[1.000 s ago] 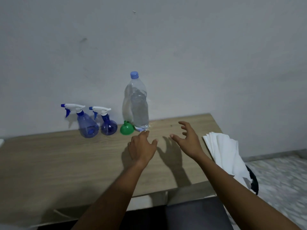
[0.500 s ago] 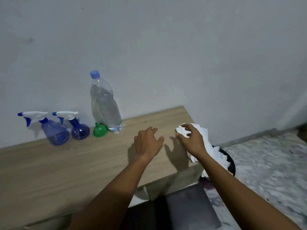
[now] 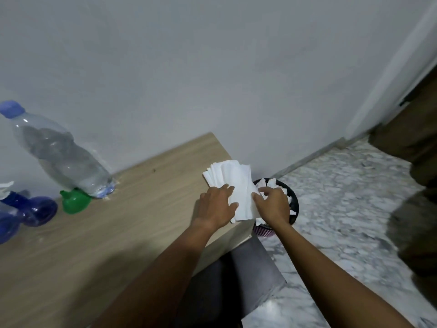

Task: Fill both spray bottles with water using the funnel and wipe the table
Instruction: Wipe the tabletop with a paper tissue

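At right end of wooden table [image 3: 142, 209]: left hand [image 3: 216, 205] flat on stack of white paper napkins [image 3: 233, 178], right hand [image 3: 274, 204] pinching its edge. Likely light, limp, tearable; peel by corner.

The pale table top [image 3: 142, 209] reads as smooth, matt wood-grain laminate. At its three o'clock edge sits a stack of thin white paper napkins [image 3: 234, 181], soft and dull. Towards nine o'clock stand a clear glossy plastic water bottle [image 3: 63, 159], a shiny green plastic funnel [image 3: 74, 204] and translucent blue plastic spray bottles [image 3: 35, 210]. Beyond lies a grey-veined marble-patterned floor [image 3: 343, 209]
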`<control>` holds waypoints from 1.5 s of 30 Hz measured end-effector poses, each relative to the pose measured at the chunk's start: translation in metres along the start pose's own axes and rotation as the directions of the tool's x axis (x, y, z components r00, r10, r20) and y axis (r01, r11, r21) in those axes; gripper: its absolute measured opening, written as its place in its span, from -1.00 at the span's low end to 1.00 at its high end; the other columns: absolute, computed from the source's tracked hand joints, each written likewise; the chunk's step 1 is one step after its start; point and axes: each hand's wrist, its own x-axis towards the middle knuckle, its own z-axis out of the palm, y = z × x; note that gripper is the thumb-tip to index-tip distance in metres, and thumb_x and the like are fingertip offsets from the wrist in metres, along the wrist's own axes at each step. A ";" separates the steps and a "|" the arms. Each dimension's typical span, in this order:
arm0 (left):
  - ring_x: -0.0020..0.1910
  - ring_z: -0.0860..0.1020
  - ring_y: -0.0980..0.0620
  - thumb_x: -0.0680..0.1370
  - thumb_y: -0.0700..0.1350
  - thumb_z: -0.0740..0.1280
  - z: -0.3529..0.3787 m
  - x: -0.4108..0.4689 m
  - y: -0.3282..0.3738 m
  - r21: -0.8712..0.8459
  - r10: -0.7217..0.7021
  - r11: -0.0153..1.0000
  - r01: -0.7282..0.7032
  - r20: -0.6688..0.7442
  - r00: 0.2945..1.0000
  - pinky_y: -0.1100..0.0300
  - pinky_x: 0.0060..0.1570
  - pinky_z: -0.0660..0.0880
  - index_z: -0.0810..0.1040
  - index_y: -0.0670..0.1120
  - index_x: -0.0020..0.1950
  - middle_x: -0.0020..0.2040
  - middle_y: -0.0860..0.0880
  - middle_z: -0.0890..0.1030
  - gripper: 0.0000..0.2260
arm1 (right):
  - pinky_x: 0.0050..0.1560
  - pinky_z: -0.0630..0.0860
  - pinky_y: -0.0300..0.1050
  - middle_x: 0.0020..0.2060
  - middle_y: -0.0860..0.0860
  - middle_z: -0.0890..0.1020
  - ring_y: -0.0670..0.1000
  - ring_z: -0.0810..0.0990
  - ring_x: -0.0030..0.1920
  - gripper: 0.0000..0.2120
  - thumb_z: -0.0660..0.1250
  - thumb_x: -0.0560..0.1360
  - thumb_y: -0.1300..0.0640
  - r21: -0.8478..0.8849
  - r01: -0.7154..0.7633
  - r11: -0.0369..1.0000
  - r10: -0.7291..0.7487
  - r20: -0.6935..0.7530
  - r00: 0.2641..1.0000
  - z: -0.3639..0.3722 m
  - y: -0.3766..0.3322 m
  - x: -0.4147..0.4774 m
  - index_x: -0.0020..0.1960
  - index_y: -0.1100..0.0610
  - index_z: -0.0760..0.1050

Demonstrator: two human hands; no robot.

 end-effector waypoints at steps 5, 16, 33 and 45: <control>0.38 0.40 -0.07 0.56 0.18 0.27 0.013 0.003 0.001 0.076 0.045 0.996 -0.045 0.001 0.999 -0.06 0.28 0.41 0.36 0.06 0.48 0.45 0.07 0.41 -0.49 | 0.02 0.59 -0.06 0.08 -0.01 0.73 0.04 0.66 0.07 -0.75 0.40 0.50 -0.03 0.063 -0.007 0.998 0.009 -0.026 1.000 0.004 0.000 0.004 0.10 0.03 0.72; 0.50 0.28 -0.02 0.56 0.16 0.32 0.028 0.002 -0.010 -0.048 0.024 0.999 -0.024 -0.004 1.000 0.00 0.39 0.37 0.30 0.04 0.52 0.54 0.04 0.32 -0.43 | 0.01 0.51 -0.09 0.03 -0.11 0.68 -0.04 0.64 -0.06 -0.87 0.40 0.47 0.06 0.220 -0.016 0.975 0.053 -0.164 0.985 0.007 -0.009 -0.004 -0.06 -0.04 0.72; 0.53 0.19 -0.01 0.59 0.16 0.27 0.018 0.001 -0.009 -0.048 0.041 0.998 -0.038 0.043 0.998 0.02 0.40 0.34 0.30 0.09 0.52 0.53 0.06 0.30 -0.49 | -0.10 0.54 -0.11 -0.19 -0.08 0.65 -0.17 0.58 -0.19 -0.93 0.33 0.59 0.16 0.495 0.097 0.864 0.020 -0.226 0.974 -0.005 -0.015 -0.003 -0.06 0.09 0.57; 0.51 0.22 -0.06 0.63 0.11 0.22 0.005 0.005 0.003 0.020 0.038 0.999 -0.040 0.119 0.992 0.05 0.41 0.29 0.30 0.01 0.54 0.52 -0.03 0.33 -0.51 | 0.10 0.55 -0.34 0.07 -0.04 0.69 -0.11 0.64 0.11 -0.71 0.41 0.55 0.28 0.622 0.087 0.778 0.088 -0.246 0.965 -0.046 -0.030 0.016 0.26 0.11 0.63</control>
